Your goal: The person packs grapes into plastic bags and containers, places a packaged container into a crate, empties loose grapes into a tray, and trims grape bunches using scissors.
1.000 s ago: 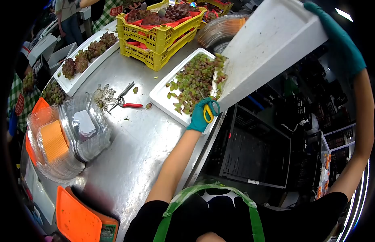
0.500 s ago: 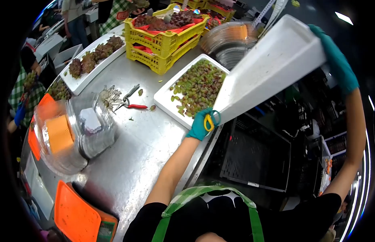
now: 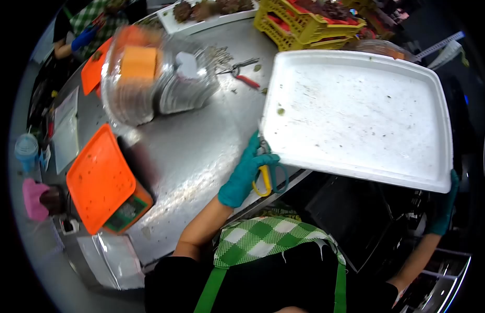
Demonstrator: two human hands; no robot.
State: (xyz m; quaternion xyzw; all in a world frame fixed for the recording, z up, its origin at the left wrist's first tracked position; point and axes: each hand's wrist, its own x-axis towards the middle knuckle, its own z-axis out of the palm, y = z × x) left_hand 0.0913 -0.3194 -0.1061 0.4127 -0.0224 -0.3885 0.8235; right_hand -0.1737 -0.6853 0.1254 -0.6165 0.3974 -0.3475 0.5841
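Observation:
A white foam tray (image 3: 357, 120) with small bits of debris lies nearly level between my hands. My left hand (image 3: 247, 169), in a teal glove, closes on its near left corner and also holds scissors with yellow and teal handles (image 3: 262, 181). At the near right corner my right hand (image 3: 445, 206), gloved in teal too, grips the tray's edge, its fingers partly hidden. Whatever lies under the tray is out of sight. Red-handled pruners (image 3: 246, 80) rest on the metal table (image 3: 200, 141) left of the tray.
Clear plastic containers (image 3: 133, 94) are stacked on the table's left. Nearer stands a scale with an orange top (image 3: 101, 177). Yellow crates (image 3: 305, 26) and a white tray of grapes (image 3: 180, 27) stand at the back. A co-worker's blue-gloved hand (image 3: 84, 38) shows at upper left.
The tray has gone from steeply tilted to nearly level, and my right hand has come down with it. The tray of loose grapes is now hidden. The view has turned left.

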